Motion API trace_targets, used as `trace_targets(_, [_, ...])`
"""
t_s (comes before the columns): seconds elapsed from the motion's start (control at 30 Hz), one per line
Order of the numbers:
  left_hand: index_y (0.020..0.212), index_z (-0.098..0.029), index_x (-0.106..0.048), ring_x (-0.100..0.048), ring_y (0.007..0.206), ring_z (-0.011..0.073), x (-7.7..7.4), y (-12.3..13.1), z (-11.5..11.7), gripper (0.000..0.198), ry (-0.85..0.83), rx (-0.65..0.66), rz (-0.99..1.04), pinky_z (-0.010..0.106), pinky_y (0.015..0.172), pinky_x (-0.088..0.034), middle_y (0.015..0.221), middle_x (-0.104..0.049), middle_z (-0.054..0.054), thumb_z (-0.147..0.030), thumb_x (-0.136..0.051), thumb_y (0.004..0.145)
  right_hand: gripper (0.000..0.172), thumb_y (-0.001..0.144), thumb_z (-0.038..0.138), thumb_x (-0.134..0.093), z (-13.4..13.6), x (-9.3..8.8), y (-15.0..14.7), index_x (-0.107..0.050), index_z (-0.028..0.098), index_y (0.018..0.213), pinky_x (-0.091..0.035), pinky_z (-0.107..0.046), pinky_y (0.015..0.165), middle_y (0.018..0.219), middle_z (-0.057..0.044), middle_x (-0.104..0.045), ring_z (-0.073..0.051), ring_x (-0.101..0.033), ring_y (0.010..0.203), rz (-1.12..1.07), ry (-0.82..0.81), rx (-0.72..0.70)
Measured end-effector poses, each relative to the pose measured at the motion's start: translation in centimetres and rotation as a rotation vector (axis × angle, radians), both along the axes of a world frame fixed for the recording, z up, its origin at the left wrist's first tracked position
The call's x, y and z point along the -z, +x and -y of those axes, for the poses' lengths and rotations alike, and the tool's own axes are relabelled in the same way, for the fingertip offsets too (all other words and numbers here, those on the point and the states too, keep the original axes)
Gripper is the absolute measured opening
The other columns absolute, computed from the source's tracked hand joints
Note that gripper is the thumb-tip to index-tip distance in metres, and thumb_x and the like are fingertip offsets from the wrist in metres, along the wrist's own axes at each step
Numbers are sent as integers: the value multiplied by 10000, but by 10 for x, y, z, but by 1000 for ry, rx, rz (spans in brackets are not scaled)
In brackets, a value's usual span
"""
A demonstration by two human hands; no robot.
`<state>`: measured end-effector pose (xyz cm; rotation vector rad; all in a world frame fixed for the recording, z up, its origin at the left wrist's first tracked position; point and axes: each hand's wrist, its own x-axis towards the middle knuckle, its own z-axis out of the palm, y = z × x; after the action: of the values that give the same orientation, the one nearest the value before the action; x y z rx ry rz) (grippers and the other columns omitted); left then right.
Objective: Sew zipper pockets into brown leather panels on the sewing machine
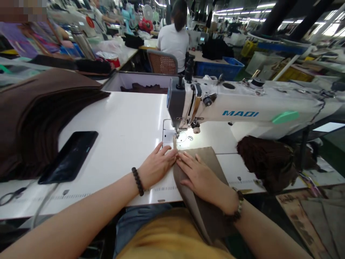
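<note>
Risk: the narrow strip [174, 142] could skew off the cloth edge if the two hands fed unevenly; fingertips near the needle area [177, 133] would be exposed if the sewing machine [242, 108] ran with them too close. Cloth [205, 213] hanging off the front of the bench [126, 126] might drag and pull the edge out of line.

Cloth: grey-brown, smooth, apparently folded; top edge on the bench just before the needle area, lower part drooping toward the lap. Strip paler, upright to the edge.

Left hand [157, 164]: fingertips at the strip; pinch cannot be told. Right hand [201, 178]: flat on cloth, fingers extended, nothing clenched.
</note>
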<state>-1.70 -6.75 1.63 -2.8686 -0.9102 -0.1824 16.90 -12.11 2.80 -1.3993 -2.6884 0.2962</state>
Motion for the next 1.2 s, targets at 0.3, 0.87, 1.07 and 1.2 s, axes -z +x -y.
trace_targets(0.3, [1226,-102,-457,-392,1196,234,14,-5,1,343,-95,-7,117,429,1043,-252,1284,-474,86,-149,-383,895,502,889,295,-374,-4,18,2,-268,227,1375,-155,-560,1060,1457,-6,-177,-228,-129,1348,6,-71,47])
trace_targets(0.87, [1196,-27,-468,-368,1229,275,8,5,-25,483,-126,-116,91,429,1051,-265,1278,-466,156,-369,-506,857,489,914,299,-262,-57,25,10,-262,141,1376,-168,-466,1086,1440,-73,-224,-159,-172,1341,-172,-66,82])
trace_targets(1.07, [1165,-56,-480,-468,1140,244,10,3,2,443,-150,48,175,379,1013,-343,1221,-506,155,-327,-569,826,478,915,289,-267,-56,22,7,-283,140,1369,-169,-469,1084,1435,-75,-237,-174,-182,1338,-111,-61,80])
trace_targets(1.2, [1192,-53,-455,-454,1159,257,12,1,3,478,-157,62,174,395,998,-365,1249,-483,169,-322,-584,818,484,921,312,-265,-56,21,6,-271,137,1373,-169,-460,1087,1439,-69,-226,-171,-172,1341,-84,-71,85])
